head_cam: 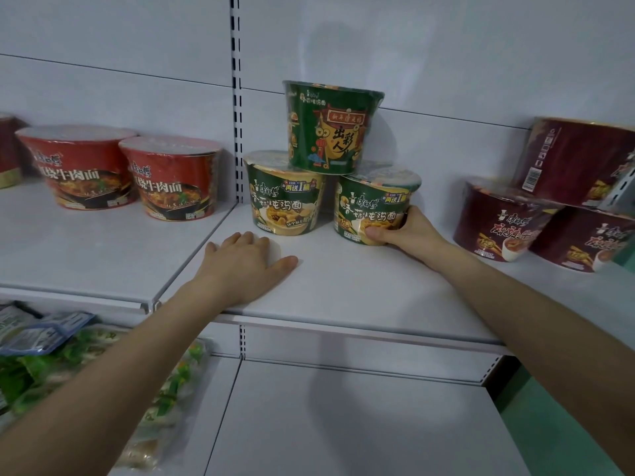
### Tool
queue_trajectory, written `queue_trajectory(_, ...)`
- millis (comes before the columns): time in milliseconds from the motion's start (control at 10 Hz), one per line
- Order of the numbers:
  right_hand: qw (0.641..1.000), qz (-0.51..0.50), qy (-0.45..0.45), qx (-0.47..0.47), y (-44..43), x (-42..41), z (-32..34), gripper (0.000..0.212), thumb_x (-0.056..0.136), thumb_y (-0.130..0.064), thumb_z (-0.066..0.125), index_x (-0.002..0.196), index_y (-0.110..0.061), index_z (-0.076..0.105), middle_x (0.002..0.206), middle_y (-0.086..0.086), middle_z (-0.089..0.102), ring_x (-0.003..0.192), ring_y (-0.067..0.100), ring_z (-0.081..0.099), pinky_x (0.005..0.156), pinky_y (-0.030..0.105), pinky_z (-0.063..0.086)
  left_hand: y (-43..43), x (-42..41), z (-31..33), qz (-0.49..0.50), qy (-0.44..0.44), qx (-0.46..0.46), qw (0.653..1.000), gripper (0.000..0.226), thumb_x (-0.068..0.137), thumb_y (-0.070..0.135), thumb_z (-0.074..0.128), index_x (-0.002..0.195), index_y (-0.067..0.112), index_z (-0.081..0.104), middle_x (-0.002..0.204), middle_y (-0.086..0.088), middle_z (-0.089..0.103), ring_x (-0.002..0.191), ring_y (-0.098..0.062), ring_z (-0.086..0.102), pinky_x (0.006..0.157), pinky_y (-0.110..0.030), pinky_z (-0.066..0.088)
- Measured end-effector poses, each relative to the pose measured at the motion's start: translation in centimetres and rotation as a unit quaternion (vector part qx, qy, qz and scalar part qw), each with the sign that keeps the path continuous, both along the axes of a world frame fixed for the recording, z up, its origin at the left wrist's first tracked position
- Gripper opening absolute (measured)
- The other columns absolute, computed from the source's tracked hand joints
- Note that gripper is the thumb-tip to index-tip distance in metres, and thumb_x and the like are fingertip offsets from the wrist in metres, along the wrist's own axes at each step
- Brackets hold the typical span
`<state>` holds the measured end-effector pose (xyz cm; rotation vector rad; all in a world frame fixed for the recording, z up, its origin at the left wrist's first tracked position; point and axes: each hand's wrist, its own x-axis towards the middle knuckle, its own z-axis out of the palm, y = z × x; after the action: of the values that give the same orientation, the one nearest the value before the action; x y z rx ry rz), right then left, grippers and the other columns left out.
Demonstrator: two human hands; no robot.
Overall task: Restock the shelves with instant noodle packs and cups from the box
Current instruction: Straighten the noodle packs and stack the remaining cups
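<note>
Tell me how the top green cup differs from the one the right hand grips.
The top green cup rests on the lids of the lower left green cup and the lower right green cup, which stands on the shelf. The right hand grips the lower right green cup; the top green cup is untouched. The top green cup shows a drawing, the lower right one a food photo. Both are green and upright.

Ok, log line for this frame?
right hand grips right green cup | left hand rests on shelf | top green cup stacked above
</note>
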<state>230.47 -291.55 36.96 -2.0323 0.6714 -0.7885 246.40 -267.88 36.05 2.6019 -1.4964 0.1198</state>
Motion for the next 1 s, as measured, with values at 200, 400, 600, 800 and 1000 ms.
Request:
queue_trajectory(200,1.0,-0.005,0.002,-0.01,-0.3,0.3,-0.3,0.063,0.062,-0.013,0.084,0.119,-0.007,0.057,0.114,0.004,0.066,0.102,0.013,0.063,0.089,0.023,0.051,0.0,0.0,0.0,0.003,0.002,-0.003,1.0,0.069,0.086,0.067,0.021,0.119,0.013,0.049,0.125,-0.008,0.05,0.12,-0.026,0.043,0.102,-0.05,0.033)
queue_trajectory(400,1.0,0.003,-0.003,-0.002,0.1,0.3,-0.2,0.056,0.066,-0.008,0.081,0.116,-0.01,0.057,0.109,0.001,0.066,0.092,0.003,0.062,0.071,0.004,0.049,-0.3,0.6,2.4,0.01,0.155,-0.104,0.982,0.054,0.082,0.059,0.054,0.111,0.013,0.052,0.114,-0.007,0.058,0.099,-0.024,0.053,0.083,-0.029,0.04)
queue_trajectory(600,1.0,0.001,-0.001,-0.001,0.1,0.1,-0.2,0.058,0.065,-0.011,0.082,0.117,-0.01,0.057,0.111,0.001,0.067,0.098,0.006,0.063,0.077,0.008,0.05,-3.4,3.9,3.2,-0.006,0.399,-0.269,0.877,0.048,0.068,0.023,0.081,0.108,0.01,0.057,0.108,-0.001,0.064,0.101,-0.014,0.058,0.088,-0.027,0.045)
queue_trajectory(800,1.0,-0.005,0.009,-0.008,0.1,0.0,-0.1,0.063,0.063,-0.017,0.084,0.119,-0.01,0.056,0.115,0.002,0.066,0.103,0.011,0.063,0.09,0.025,0.05,-5.5,5.6,1.2,-0.017,0.352,-0.287,0.891,0.105,0.029,0.06,0.086,0.122,0.023,0.052,0.12,0.005,0.063,0.113,-0.017,0.057,0.103,-0.044,0.04)
queue_trajectory(1000,0.999,-0.027,0.017,-0.018,0.4,0.1,-0.2,0.068,0.058,-0.027,0.086,0.117,-0.012,0.058,0.112,-0.001,0.067,0.101,0.01,0.064,0.092,0.029,0.05,-5.3,5.3,1.4,-0.011,0.333,-0.291,0.897,0.082,0.051,0.038,0.088,0.122,0.017,0.053,0.123,0.0,0.062,0.112,-0.019,0.056,0.098,-0.035,0.043)
